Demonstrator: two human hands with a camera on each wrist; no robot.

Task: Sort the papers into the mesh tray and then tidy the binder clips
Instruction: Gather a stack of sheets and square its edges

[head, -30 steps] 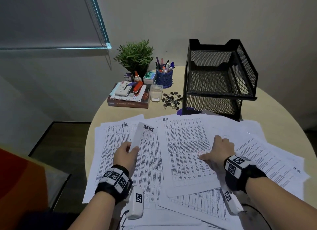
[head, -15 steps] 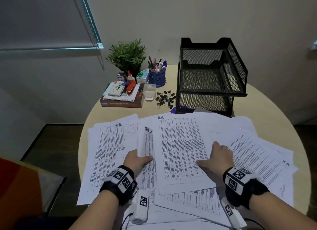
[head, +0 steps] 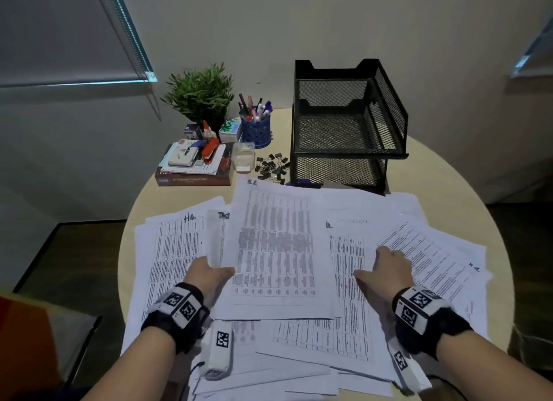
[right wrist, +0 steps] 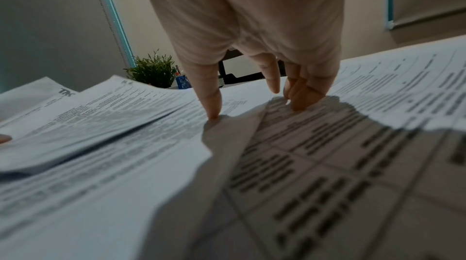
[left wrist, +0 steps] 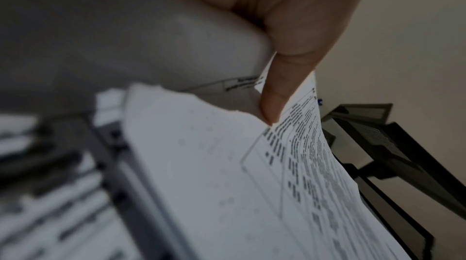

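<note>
Printed papers [head: 353,251] lie fanned over the near half of the round table [head: 449,185]. My left hand [head: 214,269] pinches the left edge of the big middle sheet [head: 275,245] together with a curled sheet beside it; the thumb [left wrist: 272,103] lies on top of the paper. My right hand [head: 380,266] rests on the sheets to the right, its fingertips [right wrist: 211,113] pressing down on them. The black two-tier mesh tray [head: 347,125] stands empty at the back. A loose pile of black binder clips [head: 272,167] lies just left of its base.
Back left hold a potted plant [head: 199,95], a blue pen cup [head: 256,128], a small clear box [head: 244,158] and a book stack with a red stapler [head: 194,167]. The floor drops away at the left. An orange seat [head: 24,341] is near my left arm.
My left hand has gone from holding only the curled sheet to gripping the middle sheet's edge too. That sheet has slid left, uncovering a sheet by my right hand, which stayed pressing.
</note>
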